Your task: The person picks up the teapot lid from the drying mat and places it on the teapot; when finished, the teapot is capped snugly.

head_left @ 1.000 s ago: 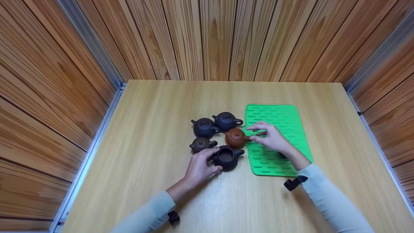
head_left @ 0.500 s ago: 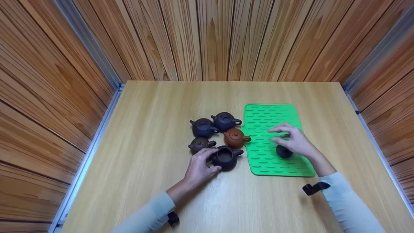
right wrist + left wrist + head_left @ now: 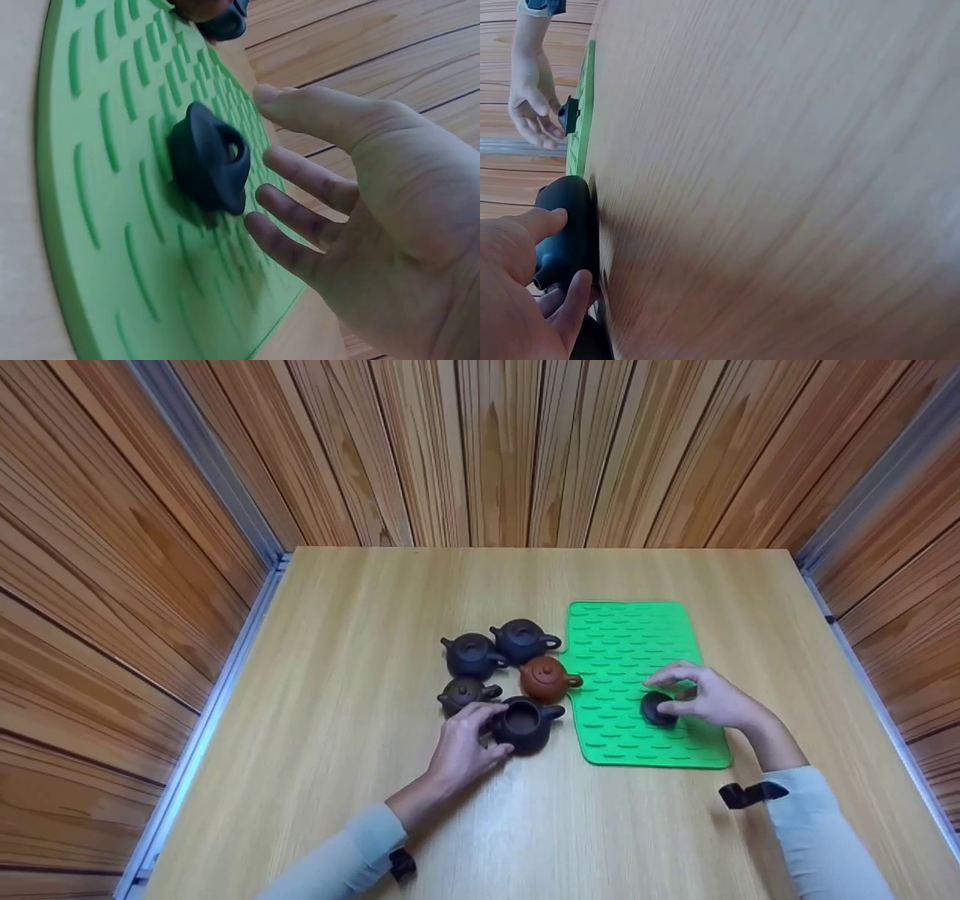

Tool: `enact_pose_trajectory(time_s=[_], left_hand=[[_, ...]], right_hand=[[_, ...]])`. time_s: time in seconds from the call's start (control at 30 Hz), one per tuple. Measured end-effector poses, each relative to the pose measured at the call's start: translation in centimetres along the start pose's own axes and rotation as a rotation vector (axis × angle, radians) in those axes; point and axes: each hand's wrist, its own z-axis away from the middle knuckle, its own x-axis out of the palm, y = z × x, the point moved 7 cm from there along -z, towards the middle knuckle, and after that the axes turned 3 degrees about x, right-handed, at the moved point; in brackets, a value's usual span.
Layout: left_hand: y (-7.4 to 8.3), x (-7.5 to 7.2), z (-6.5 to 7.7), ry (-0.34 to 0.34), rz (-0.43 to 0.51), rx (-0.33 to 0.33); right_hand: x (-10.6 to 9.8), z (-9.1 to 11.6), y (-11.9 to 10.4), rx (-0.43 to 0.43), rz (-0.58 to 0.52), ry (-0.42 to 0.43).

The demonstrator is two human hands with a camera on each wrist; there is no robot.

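Note:
My left hand (image 3: pixel 465 746) grips a lidless black teapot (image 3: pixel 534 742) that stands on the table. Its thumb and fingers lie on either side of the pot (image 3: pixel 570 244) in the left wrist view. Over the green mat (image 3: pixel 622 637), my right hand (image 3: pixel 712 701) hovers beside a round black teapot lid (image 3: pixel 654 709). In the right wrist view the lid (image 3: pixel 206 161) lies on the mat with its loop-shaped knob up. The fingers of the right hand (image 3: pixel 405 202) are loosely bent, with a small gap between them and the lid.
Close to the lidless pot stand a reddish-brown teapot (image 3: pixel 545 681), a small dark brown teapot (image 3: pixel 463 695) and two black teapots, one at the back (image 3: pixel 521 641) and one left of it (image 3: pixel 470 656). Wooden walls (image 3: pixel 495 457) bound the table.
My right hand has moved from the reddish-brown teapot's handle rightward over the mat and down to the black lid. The left hand has stayed on the lidless pot.

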Motion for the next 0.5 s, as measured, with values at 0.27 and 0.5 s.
enact_pose_trajectory(time_s=[0.27,0.5], left_hand=[[0.0,0.1,0.0,-0.006,0.005,-0.011],[0.1,0.0,0.0,-0.003,0.013,-0.013]], right_hand=[[0.4,0.1,0.8,0.011,-0.053,-0.03],[0.2,-0.3,1.2,0.022,-0.025,-0.026]])
